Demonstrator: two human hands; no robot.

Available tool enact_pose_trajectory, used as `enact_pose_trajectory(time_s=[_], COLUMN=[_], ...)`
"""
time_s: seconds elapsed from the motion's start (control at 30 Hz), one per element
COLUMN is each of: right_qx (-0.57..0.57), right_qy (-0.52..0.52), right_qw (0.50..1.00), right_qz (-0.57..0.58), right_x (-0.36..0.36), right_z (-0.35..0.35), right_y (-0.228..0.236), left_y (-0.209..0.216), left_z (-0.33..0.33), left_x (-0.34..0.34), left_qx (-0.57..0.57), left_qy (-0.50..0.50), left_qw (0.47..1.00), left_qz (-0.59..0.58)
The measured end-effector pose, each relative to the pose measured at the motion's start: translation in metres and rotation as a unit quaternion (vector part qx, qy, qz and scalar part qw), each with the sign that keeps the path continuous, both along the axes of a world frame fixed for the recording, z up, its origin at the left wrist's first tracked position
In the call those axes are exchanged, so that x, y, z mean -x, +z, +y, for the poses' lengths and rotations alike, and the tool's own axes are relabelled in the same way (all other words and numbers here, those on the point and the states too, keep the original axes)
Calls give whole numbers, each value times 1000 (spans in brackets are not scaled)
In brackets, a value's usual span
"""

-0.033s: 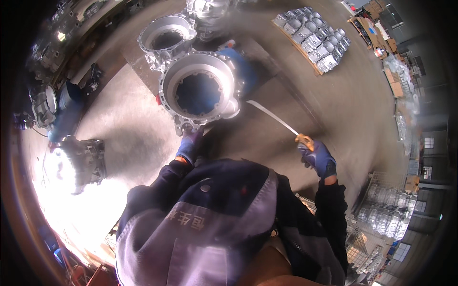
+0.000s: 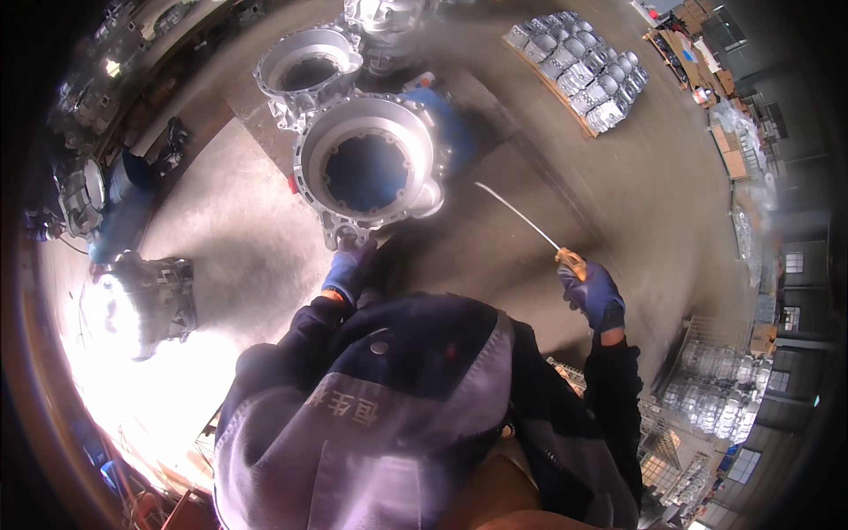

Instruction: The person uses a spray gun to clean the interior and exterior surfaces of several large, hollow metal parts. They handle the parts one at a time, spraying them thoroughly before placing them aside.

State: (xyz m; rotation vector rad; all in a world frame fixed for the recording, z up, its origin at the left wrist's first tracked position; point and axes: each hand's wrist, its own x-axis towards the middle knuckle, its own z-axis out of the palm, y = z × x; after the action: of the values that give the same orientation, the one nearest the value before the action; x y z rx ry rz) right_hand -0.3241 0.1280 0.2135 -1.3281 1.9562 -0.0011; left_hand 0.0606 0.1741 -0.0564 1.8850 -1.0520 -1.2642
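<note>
A large silvery cast metal housing (image 2: 309,181), ring-shaped with a wide round opening and bolt holes about its rim, stands in front of me. At its near lower lug is my left hand (image 2: 353,261), in a blue and dark glove, with fingers closed on the lug. Off to the right, my gloved right hand (image 2: 596,291) is wrapped round the yellowish-brown handle of a long, thin file (image 2: 523,215). The file's pale blade points up and left toward the housing, its tip apart from the metal. Its surface is too small to make out.
Behind the first stands a second housing (image 2: 276,66), with more castings (image 2: 384,16) beyond. A pallet of castings (image 2: 583,71) lies at the far right. Another casting (image 2: 159,296) sits at the left in strong glare. Wire cages (image 2: 707,353) hold parts at the right.
My right hand has shifted slightly right, and the file's tip has drawn away from the housing. The blade has turned and now looks thinner. My left hand stays on the lug.
</note>
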Motion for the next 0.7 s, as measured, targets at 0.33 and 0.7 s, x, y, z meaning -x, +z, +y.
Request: enact_pose_trajectory(time_s=[0.33,0.7], right_qx=[-27,146], right_qy=[76,-94], right_qw=[937,888], right_qz=[-340,-426], right_x=[-56,-25], right_z=[2,43], right_y=[-16,-32], left_y=[81,70], left_z=[-24,-104], left_x=[2,33], left_qx=[269,171], left_qy=[-171,-184], left_qw=[833,898], left_qz=[-453,-362])
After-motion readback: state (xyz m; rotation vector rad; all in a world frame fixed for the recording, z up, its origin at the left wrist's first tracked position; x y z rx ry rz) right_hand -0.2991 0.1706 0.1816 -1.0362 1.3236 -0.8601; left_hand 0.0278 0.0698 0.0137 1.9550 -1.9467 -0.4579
